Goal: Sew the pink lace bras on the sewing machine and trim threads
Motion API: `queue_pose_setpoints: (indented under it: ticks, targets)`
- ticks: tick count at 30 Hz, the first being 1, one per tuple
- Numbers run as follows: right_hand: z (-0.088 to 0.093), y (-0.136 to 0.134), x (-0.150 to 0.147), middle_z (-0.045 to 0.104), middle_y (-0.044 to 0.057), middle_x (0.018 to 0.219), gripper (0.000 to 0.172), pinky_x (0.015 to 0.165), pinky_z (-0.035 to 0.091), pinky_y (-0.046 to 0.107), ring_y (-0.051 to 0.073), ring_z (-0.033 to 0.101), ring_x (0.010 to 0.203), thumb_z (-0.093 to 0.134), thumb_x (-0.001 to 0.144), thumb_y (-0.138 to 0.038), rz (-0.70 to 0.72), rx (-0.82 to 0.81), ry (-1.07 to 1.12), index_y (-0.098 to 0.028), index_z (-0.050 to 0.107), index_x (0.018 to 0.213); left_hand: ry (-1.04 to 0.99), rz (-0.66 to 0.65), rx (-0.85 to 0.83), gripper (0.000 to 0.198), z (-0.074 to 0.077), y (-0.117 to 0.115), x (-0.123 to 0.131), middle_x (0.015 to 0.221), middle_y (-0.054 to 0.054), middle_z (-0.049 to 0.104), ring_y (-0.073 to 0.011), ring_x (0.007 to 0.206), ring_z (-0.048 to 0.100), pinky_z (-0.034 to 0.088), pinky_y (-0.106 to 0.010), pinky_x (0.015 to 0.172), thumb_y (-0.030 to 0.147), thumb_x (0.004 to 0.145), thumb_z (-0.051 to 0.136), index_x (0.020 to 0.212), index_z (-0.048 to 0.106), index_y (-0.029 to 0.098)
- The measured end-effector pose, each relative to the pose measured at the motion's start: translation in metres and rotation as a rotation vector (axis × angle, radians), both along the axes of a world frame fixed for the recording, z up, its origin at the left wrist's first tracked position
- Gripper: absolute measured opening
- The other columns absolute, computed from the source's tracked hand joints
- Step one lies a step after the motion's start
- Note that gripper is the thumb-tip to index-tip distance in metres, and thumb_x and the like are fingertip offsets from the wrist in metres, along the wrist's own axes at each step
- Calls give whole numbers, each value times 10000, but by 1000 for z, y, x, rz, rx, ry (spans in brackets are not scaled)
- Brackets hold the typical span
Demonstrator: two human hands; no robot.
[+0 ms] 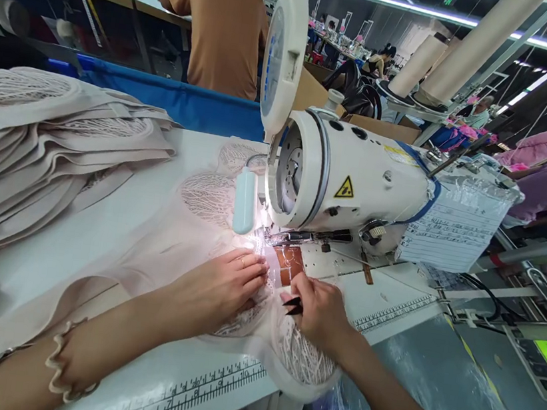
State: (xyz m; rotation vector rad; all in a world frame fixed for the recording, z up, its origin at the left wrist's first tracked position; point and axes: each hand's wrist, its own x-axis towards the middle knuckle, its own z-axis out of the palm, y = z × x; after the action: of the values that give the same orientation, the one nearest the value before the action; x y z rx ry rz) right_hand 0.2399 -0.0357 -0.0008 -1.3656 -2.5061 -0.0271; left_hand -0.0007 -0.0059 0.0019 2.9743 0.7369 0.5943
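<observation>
My left hand point(227, 283) lies flat on pale pink lace fabric point(207, 196), its fingertips close to the lit needle area of a white sewing machine point(357, 182). To the right, my right hand point(322, 312) is closed around small thread snips point(293, 305) with dark tips pointing left. Beneath that hand a rounded lace piece point(304, 354) hangs over the table's front edge. Between my hands and the machine bed a reddish-brown patch point(290, 264) shows. The fabric right under the needle is partly hidden by glare and by my left fingers.
Layered pale fabric pieces point(48, 155) are stacked on the left of the white table point(154, 378), which has a printed ruler. A paper note point(457, 222) hangs at the machine's right end, near a control panel point(546, 355). Beyond a blue cloth barrier point(132, 92) sits a person in brown point(229, 24).
</observation>
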Motion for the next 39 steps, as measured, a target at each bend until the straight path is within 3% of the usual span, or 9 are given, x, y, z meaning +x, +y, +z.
queue_pose_setpoints:
  ticks: [1, 4, 7, 15, 22, 30, 34, 39]
  targets:
    - [4, 5, 0, 668, -11, 661, 125, 553, 324, 275, 155, 578, 574, 545, 869, -172, -22, -53, -19, -185, 638, 951, -6, -9, 13, 235, -1, 1, 0, 1172, -120, 718, -258, 1102, 651, 460, -447, 1038, 189, 1007, 470, 1102, 683, 157]
    - [18, 19, -2, 746, -34, 734, 591, 555, 309, 265, 165, 622, 603, 551, 779, -107, -54, -197, -129, -260, 566, 1350, -1, -10, 40, 284, -1, 2, 0, 1149, -119, 732, -246, 1059, 672, 428, -454, 1081, 166, 1020, 422, 1134, 680, 131]
    - [27, 28, -7, 779, -22, 802, 762, 557, 297, 275, 179, 642, 638, 553, 755, -100, -44, -246, -241, -340, 481, 1474, 17, 2, 22, 280, 2, 2, -1, 1132, -114, 735, -252, 1045, 672, 414, -470, 1090, 236, 1024, 452, 1163, 674, 137]
    - [28, 41, -16, 786, 11, 852, 676, 570, 304, 293, 210, 652, 688, 552, 774, -109, -30, -233, -264, -326, 559, 1414, -34, 30, -42, 283, 10, 3, -2, 1098, -92, 711, -263, 1090, 616, 414, -466, 1017, 220, 1025, 426, 1046, 706, 188]
    - [21, 47, -11, 786, 21, 831, 497, 608, 344, 277, 195, 662, 734, 565, 831, -146, 47, -128, -179, -296, 679, 1291, -12, 54, -30, 341, 2, 6, -6, 1136, -103, 704, -282, 1125, 609, 330, -521, 1071, 334, 1057, 367, 1205, 644, 202]
    - [21, 52, -9, 789, -9, 887, 593, 599, 334, 270, 179, 653, 748, 537, 784, -79, 60, -143, -170, -317, 661, 1313, 35, 80, -4, 356, 5, 7, -7, 1200, -132, 685, -335, 1197, 567, 339, -514, 993, 371, 1050, 397, 1064, 682, 158]
    - [21, 53, -6, 762, -11, 779, 505, 598, 337, 270, 176, 649, 742, 535, 794, -70, 117, -95, -160, -307, 738, 1191, 54, 76, 10, 499, 7, 7, -7, 1217, -160, 690, -330, 1158, 604, 343, -524, 973, 450, 1080, 269, 1163, 642, 130]
    - [22, 55, -5, 760, -7, 822, 443, 614, 356, 254, 163, 638, 761, 516, 868, -97, 111, -83, -168, -313, 736, 1186, 43, 119, 42, 511, 3, 7, -7, 1303, -172, 651, -353, 1303, 522, 279, -570, 1057, 465, 1080, 249, 1236, 613, 142]
